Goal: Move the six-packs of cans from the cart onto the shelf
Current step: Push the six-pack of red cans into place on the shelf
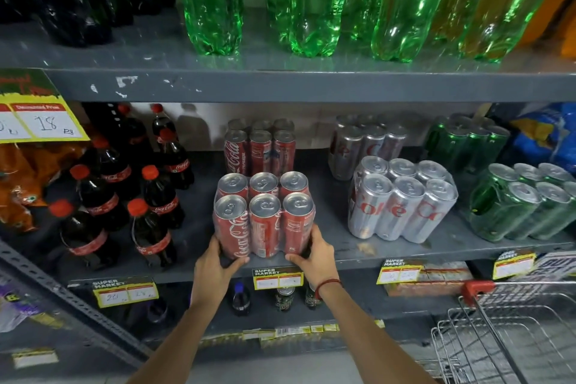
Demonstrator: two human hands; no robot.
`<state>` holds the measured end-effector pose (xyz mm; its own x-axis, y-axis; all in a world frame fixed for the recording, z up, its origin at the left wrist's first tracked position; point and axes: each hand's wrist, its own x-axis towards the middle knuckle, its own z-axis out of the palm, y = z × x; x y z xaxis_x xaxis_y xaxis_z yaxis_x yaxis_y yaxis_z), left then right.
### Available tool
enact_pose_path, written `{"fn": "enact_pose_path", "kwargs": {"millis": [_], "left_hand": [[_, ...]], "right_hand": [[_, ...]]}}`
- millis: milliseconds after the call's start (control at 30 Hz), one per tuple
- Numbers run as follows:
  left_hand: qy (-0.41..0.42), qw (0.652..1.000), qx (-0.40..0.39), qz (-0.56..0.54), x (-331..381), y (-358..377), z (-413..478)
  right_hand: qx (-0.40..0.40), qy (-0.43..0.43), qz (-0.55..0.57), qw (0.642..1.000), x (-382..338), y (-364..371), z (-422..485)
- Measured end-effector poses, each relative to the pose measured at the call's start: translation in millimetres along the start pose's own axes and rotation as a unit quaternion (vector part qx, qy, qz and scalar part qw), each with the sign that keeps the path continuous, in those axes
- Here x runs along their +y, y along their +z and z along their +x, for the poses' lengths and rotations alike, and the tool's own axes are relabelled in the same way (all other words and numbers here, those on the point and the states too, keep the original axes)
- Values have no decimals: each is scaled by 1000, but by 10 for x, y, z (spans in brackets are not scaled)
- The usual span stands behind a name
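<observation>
— Gripping the red Coca-Cola six-pack (264, 215) from both sides, are you?

— Yes. My left hand (215, 265) is clamped on its left lower corner and my right hand (314, 254) on its right lower corner, thumbs across the front. The pack stands upright at the front edge of the grey middle shelf (343, 254).

— What's around it?

— Just behind it stands a second red six-pack (260, 148). To its right, two silver Diet Coke six-packs (402, 199), then green can packs (523, 203) further right. To its left, small Coca-Cola bottles (124, 184) with red caps.

— And the cart?

— I see the wire cart (498, 337) at lower right, red handle end toward the shelf. Whether any packs lie in it, I cannot tell.

— Above?

— Big Sprite bottles (311, 3) on the upper shelf. A red thread (327, 285) circles my right wrist.
</observation>
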<state>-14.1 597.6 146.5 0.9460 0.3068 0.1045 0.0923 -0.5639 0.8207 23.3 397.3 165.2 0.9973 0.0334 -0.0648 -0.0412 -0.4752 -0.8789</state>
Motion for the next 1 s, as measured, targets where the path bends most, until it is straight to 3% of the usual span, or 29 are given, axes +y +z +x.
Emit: {"fn": "enact_pose_path", "kwargs": {"millis": [267,400,467,533,600,700,833,1000], "left_hand": [[-27,999,41,-4,74,120,-73],[-63,984,166,-31,297,354,-214],[-91,965,244,-18,466,547,-322],[-109,954,276,-34,684,776,-462],[-103,965,235,-55,912,1025,-578],[-10,989,122,-79,1203,1405,-643],[34,997,-13,-67,1569,1755,-475],[-9,991,-113,-75,1673,2032,-106]], "right_hand": [[-24,-5,1,1000,-6,-40,-7],[-40,-38,-20,998,29,-238,-16],[-14,-38,-20,999,126,-441,-35],[25,-36,-13,999,265,-682,-67],[67,-19,-8,998,418,-952,-110],[133,-1,-25,991,711,-1343,-147],[233,23,2,972,961,-1802,-128],[158,64,54,984,1217,-2060,226]]}}
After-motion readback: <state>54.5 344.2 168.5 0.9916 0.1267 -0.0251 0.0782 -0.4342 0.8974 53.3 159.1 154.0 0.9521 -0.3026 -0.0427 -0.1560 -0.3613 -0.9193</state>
